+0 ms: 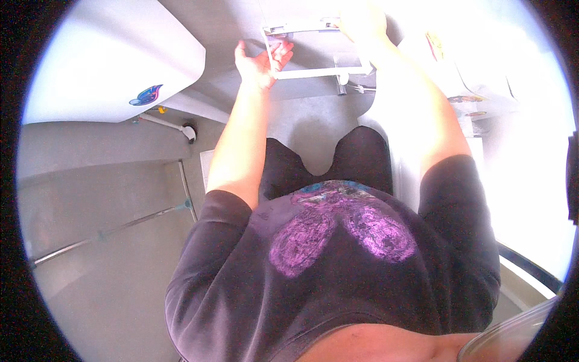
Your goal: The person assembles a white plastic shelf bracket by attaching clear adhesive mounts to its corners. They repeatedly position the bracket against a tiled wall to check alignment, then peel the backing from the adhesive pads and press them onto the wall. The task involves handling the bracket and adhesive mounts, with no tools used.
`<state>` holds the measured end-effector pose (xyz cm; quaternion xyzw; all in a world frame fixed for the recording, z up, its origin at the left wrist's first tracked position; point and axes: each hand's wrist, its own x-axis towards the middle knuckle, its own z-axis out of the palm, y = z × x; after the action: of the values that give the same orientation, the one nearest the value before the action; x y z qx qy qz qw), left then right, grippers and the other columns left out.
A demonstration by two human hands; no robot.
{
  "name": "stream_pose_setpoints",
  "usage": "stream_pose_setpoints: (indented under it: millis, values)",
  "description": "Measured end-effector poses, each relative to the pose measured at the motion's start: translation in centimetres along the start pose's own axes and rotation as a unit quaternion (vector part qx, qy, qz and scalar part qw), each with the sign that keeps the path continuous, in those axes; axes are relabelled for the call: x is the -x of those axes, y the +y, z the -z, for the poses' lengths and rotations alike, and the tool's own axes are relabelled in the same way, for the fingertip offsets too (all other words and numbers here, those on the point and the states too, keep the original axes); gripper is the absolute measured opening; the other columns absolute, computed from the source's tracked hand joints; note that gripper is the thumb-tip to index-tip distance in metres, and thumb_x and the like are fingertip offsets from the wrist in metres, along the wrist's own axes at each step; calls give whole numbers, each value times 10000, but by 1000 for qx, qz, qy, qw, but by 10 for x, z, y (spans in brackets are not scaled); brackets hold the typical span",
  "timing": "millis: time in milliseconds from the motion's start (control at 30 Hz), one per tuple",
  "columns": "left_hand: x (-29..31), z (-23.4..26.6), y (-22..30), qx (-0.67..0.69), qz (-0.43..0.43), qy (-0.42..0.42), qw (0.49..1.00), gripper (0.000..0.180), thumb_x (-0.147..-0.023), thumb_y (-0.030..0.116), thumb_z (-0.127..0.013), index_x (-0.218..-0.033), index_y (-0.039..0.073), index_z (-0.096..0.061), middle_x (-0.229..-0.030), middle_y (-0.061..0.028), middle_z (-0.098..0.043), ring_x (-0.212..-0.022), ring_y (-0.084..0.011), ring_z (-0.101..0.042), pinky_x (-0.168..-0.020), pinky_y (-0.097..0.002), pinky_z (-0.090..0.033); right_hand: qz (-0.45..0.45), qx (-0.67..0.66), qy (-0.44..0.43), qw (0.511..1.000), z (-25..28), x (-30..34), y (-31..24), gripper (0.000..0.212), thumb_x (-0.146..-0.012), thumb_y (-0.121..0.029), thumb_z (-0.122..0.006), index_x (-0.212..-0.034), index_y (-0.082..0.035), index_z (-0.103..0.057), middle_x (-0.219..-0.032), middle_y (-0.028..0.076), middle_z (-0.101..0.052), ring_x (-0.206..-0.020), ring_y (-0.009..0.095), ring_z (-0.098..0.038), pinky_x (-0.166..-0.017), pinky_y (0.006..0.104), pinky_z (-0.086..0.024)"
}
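Note:
A white rectangular frame (313,74) with an open middle stands at the top centre, two small metallic fittings (330,23) along its far bar. My left hand (259,65) is at its left side, palm up, thumb and fingers apart, some fingers passing behind the frame's side bar. Holding the far right part of the frame is my right hand (368,27), whose fingertips reach the right fitting. Glare washes out much of that hand, and its exact grip is hard to see.
On the left hangs a large white box-shaped unit (114,60) with a butterfly sticker (146,95). A white pipe fitting (189,133) and a metal rail (120,227) lie below it. A metal pipe (341,84) shows beneath the frame. Bright white surfaces fill the right side.

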<state>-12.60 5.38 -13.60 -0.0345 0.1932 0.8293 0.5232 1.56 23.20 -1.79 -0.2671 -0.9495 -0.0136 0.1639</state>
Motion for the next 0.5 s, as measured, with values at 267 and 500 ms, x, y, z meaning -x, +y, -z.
stream_pose_setpoints:
  millis: [267, 500]
  values:
    - [-8, -17, 12, -129, -15, 78, 988, 787, -772, 493, -621, -1143, -157, -381, -1023, -305, -534, -990, -388, -569, -864, -433, -487, 9, -2, -16, 1000, 4, 0, -1, 192, -682, -214, -672, -709, -23, -677, -732, 203, -632, -720, 331, -642, -628, 424, -505]
    - [-11, -33, 28, -228, 26, 139, 963, 524, -754, 366, -703, -1066, -13, -520, -1001, -200, -602, -921, -316, -624, -828, -413, -498, 29, -2, -5, 1000, -3, -2, 5, 196, -681, -217, -682, -687, -21, -672, -719, 209, -626, -710, 338, -639, -621, 426, -503]
